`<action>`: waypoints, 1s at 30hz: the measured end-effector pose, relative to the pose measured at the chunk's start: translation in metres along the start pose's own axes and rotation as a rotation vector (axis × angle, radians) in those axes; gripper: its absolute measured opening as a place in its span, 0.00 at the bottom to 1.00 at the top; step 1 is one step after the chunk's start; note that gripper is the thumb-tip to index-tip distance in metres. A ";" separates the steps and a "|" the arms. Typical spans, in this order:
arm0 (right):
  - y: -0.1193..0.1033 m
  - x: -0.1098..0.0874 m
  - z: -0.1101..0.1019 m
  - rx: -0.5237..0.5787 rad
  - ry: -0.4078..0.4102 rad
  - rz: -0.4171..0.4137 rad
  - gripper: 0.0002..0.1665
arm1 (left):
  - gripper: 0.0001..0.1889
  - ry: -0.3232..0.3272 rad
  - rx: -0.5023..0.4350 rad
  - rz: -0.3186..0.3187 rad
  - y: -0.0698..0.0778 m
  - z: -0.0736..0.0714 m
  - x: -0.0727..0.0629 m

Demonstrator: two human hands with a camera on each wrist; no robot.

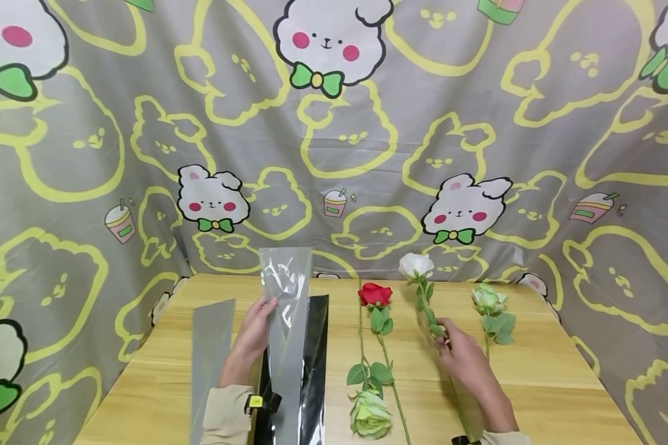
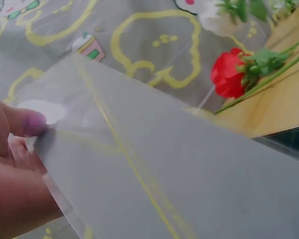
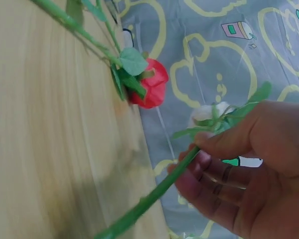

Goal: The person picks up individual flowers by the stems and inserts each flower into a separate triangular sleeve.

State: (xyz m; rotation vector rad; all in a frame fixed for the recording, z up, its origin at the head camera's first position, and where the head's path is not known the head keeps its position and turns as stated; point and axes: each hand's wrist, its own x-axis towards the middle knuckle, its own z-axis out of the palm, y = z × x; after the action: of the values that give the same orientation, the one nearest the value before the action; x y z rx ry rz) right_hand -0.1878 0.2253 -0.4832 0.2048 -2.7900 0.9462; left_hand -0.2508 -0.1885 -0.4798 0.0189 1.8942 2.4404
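My left hand (image 1: 254, 330) pinches the side edge of a grey flower sleeve (image 1: 287, 315) with a clear, shiny upper part, raised over the table. In the left wrist view the thumb lies on the film near the sleeve's edge, and a gold line (image 2: 139, 172) runs down it. My right hand (image 1: 467, 358) holds a white rose (image 1: 416, 267) by its green stem, thumb against fingers just below the leaves. The bloom is up and tilted to the left; in the right wrist view the stem (image 3: 149, 199) slants down past the hand.
A black sleeve (image 1: 315, 346) lies beneath the raised one, another grey sleeve (image 1: 211, 346) at left. Between the hands lie a red rose (image 1: 375, 295) and a pale green rose (image 1: 370, 415). Another green rose (image 1: 488, 299) lies at right. A patterned curtain (image 1: 356, 154) surrounds the wooden table (image 1: 545, 371).
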 end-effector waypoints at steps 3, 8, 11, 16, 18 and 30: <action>-0.004 0.000 -0.002 0.073 0.018 0.001 0.24 | 0.23 0.033 0.023 -0.004 -0.002 0.009 0.000; -0.012 0.004 -0.002 0.185 0.067 0.024 0.26 | 0.23 0.036 0.079 -0.019 -0.006 0.021 -0.002; -0.017 0.008 -0.002 0.267 0.116 0.045 0.27 | 0.25 0.013 0.107 -0.012 -0.008 0.024 -0.004; -0.027 0.011 -0.007 0.516 0.175 0.125 0.18 | 0.19 0.003 0.102 0.011 -0.008 0.030 -0.007; -0.031 0.013 -0.011 0.612 0.201 0.168 0.15 | 0.17 -0.004 0.115 0.018 -0.008 0.033 -0.007; -0.081 0.031 -0.037 1.110 0.414 0.148 0.14 | 0.09 -0.042 0.201 0.063 -0.011 0.048 -0.007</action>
State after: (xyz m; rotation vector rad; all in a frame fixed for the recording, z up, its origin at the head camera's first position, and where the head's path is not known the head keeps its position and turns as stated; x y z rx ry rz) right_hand -0.1975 0.1814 -0.4001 -0.0599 -1.6683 2.1641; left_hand -0.2418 -0.1400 -0.4781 0.1386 2.1432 2.2566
